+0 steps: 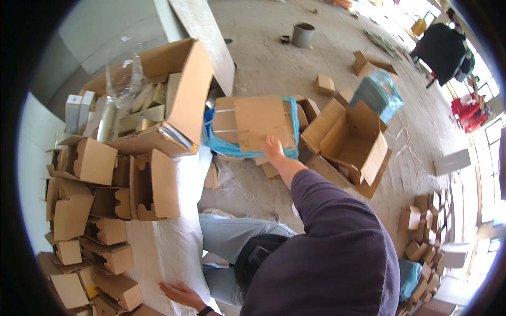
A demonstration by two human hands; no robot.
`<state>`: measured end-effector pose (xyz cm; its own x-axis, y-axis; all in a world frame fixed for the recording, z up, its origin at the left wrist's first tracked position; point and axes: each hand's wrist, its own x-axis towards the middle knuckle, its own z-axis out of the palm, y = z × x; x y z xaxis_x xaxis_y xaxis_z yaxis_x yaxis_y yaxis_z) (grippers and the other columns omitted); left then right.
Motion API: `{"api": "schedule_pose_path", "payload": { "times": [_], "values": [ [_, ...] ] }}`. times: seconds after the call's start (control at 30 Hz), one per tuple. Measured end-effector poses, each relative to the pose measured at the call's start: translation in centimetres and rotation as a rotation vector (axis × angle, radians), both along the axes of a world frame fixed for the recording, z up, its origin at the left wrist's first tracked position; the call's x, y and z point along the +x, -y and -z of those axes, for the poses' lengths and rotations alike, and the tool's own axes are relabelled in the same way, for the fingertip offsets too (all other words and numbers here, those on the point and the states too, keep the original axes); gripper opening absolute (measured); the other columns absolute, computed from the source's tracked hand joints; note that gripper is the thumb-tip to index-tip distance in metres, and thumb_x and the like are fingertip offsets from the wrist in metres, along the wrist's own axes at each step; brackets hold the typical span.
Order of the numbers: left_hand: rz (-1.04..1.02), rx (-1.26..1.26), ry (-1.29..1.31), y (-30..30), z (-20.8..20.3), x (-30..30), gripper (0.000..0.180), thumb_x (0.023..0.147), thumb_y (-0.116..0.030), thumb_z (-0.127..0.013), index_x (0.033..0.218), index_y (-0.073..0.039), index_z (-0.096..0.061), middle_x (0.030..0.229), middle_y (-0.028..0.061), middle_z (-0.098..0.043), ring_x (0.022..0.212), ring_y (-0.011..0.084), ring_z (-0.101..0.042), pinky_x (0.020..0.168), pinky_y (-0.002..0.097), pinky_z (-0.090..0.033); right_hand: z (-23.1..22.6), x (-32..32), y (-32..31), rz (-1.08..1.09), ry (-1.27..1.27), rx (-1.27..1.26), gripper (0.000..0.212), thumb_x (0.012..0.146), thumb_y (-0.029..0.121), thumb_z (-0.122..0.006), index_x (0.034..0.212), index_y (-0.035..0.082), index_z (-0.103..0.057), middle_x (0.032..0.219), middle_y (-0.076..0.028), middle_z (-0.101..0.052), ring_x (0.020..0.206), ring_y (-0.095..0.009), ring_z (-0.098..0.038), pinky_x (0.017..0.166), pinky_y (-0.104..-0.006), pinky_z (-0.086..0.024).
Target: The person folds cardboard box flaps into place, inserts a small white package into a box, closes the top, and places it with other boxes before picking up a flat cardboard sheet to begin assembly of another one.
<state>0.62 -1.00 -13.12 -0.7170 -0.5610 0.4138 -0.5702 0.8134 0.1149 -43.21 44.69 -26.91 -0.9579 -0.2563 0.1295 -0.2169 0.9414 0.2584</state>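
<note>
My right hand [273,148] reaches down to the floor and grips the near edge of the top flat cardboard sheet [263,122]. That sheet lies slightly askew on a stack of flat cardboard wrapped in blue plastic [224,147]. My left hand [182,294] rests palm down, fingers spread, on the white-covered table [168,247] and holds nothing. Nearest to it are small folded cardboard boxes [118,288]. My body leans to the right, over my jeans-clad legs.
Several folded small cardboard boxes [95,160] crowd the table's left side. A big open carton [182,89] with a clear plastic bag stands behind them. On the floor are an open carton [350,139], a blue-wrapped pack [377,95], a metal bucket [303,34] and piled small boxes [421,231]. Another person [443,47] is far right.
</note>
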Motion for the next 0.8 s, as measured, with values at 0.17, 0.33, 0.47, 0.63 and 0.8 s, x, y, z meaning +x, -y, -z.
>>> {"api": "schedule_pose_path", "payload": {
  "times": [0.17,0.33,0.47,0.63,0.8],
  "values": [
    [0.026,-0.012,-0.011,0.8,1.3,0.4,0.056,0.100,-0.037,-0.042,0.140,0.002,-0.038,0.144,0.0232,-0.039,0.132,0.0388,-0.039,0.110,0.0458,-0.030,-0.1,0.5,-1.0,-0.019,0.014,-0.124,0.009,0.076,0.012,-0.060,0.076,0.010,-0.068,0.089,-0.005,-0.061,0.096,-0.022,-0.061,0.071,-0.0360,-0.054],
    [0.002,0.004,0.019,0.9,0.9,0.7,0.055,0.100,-0.036,-0.042,0.140,0.002,-0.038,0.145,0.0231,-0.039,0.132,0.0388,-0.038,0.111,0.0464,-0.028,-2.3,1.0,0.0,-0.021,0.034,-0.150,0.008,0.075,0.010,-0.060,0.077,0.011,-0.068,0.090,-0.004,-0.063,0.095,-0.021,-0.063,0.067,-0.0342,-0.054],
    [0.002,0.014,0.014,0.1,0.1,-0.2,0.055,0.101,-0.035,-0.042,0.140,0.002,-0.038,0.145,0.0229,-0.038,0.132,0.0388,-0.039,0.110,0.0468,-0.029,-1.3,0.8,-0.6,-0.045,0.037,-0.154,0.009,0.076,0.009,-0.060,0.078,0.011,-0.068,0.088,-0.005,-0.064,0.096,-0.021,-0.063,0.067,-0.0348,-0.054],
    [-0.006,-0.015,-0.007,0.2,0.3,0.2,0.057,0.100,-0.036,-0.045,0.140,0.003,-0.038,0.144,0.0235,-0.039,0.131,0.0381,-0.040,0.110,0.0459,-0.030,-1.2,0.1,-0.2,-0.034,0.116,-0.101,0.011,0.079,0.009,-0.059,0.083,0.010,-0.069,0.090,-0.005,-0.066,0.095,-0.022,-0.064,0.069,-0.0364,-0.054],
    [-0.005,-0.017,-0.012,0.0,0.4,-0.2,0.057,0.100,-0.036,-0.045,0.141,0.002,-0.037,0.144,0.0228,-0.039,0.132,0.0381,-0.039,0.110,0.0462,-0.029,-1.2,-0.4,-0.5,-0.005,0.115,-0.090,0.013,0.081,0.011,-0.058,0.086,0.011,-0.070,0.094,-0.006,-0.065,0.097,-0.023,-0.064,0.072,-0.0381,-0.054]
  ]
}}
